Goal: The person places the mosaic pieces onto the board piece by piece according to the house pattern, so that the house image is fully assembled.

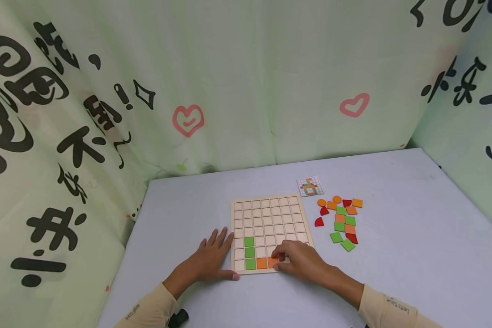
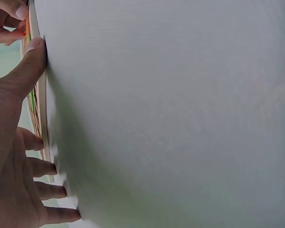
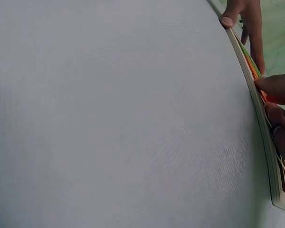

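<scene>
A wooden grid board (image 1: 270,218) lies on the pale blue table. Three green square tiles (image 1: 249,253) fill a column near its front left, with an orange tile (image 1: 262,263) beside the lowest one. My right hand (image 1: 289,258) curls over the front row and pinches a second orange tile (image 1: 273,262) at its cell. My left hand (image 1: 215,255) lies flat on the table with straight fingers, its thumb against the board's front left corner. The left wrist view shows that thumb (image 2: 31,61) on the board's edge (image 2: 40,123). The right wrist view shows my fingertips (image 3: 275,88) on the board's rim (image 3: 270,156).
Several loose tiles (image 1: 341,223), orange, green and red, lie in a cluster right of the board. A small pattern card (image 1: 310,186) sits behind them. Printed green cloth walls (image 1: 229,82) close in the table (image 1: 414,273) on the left, back and right.
</scene>
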Tool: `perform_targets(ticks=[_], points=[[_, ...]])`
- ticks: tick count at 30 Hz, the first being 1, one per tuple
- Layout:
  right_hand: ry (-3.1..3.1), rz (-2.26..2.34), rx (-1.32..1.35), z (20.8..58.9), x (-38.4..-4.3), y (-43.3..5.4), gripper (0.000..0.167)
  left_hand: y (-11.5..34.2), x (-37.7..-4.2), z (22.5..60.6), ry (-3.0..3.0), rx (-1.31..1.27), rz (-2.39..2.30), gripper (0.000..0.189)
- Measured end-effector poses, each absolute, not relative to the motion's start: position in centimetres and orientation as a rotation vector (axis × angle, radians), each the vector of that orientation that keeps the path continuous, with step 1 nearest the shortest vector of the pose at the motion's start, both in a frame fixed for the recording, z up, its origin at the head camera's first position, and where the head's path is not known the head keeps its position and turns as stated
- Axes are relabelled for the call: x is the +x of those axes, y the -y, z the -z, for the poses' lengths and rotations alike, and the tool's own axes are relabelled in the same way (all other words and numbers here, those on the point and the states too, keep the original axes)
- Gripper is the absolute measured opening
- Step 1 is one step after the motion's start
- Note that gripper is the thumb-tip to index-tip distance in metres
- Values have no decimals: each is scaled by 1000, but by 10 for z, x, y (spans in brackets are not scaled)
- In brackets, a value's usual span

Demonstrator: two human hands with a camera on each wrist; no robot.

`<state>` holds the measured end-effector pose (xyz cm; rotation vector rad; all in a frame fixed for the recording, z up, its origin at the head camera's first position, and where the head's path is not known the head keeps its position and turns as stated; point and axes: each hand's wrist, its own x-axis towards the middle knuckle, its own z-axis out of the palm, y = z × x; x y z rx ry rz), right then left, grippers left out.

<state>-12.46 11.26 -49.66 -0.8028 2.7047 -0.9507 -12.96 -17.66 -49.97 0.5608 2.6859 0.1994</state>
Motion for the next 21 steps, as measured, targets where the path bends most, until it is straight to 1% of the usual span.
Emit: perform_targets(ticks=[8, 21], points=[[-2693, 948, -791, 497, -126, -113, 22, 176, -129, 500, -2689, 560, -198, 117], [-2710, 906, -805, 494, -130, -111, 18, 176, -131, 502, -2693, 570, -200, 118]])
